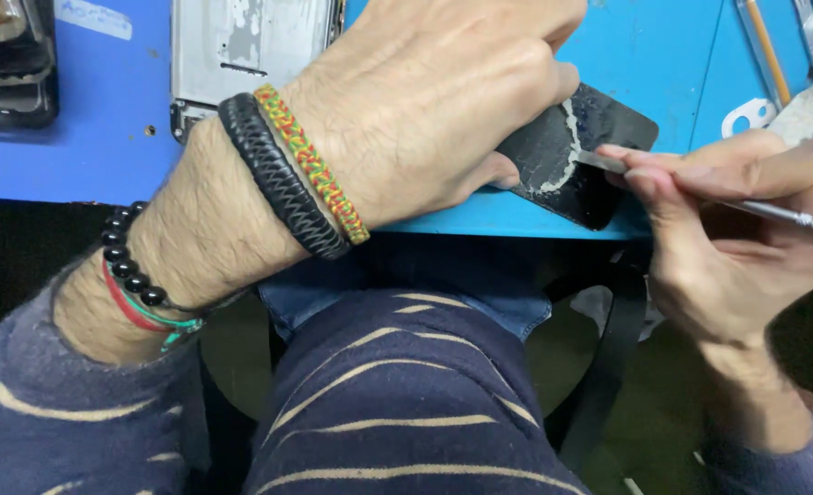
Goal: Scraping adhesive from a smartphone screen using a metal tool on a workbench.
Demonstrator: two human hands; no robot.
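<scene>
Your striped sleeve (397, 412) and lap fill the bottom of the view. Above it, your left hand (425, 101), wrist stacked with braided and beaded bracelets (296, 174), presses down on a flat black panel (581, 156) at the near edge of the blue bench (76, 156); fingers closed onto the panel, pinning it. Your right hand (736, 229) has its fingers pinched on a thin metal tool (773, 213), the flat tip touching the panel's right end. A pale streak of residue crosses the panel beside the tip. By my read, scraping is partway: much of the visible surface looks bare black, that streak is left. Rest of the panel is hidden under your left hand. A grey metal frame (241, 46) lies further back.
</scene>
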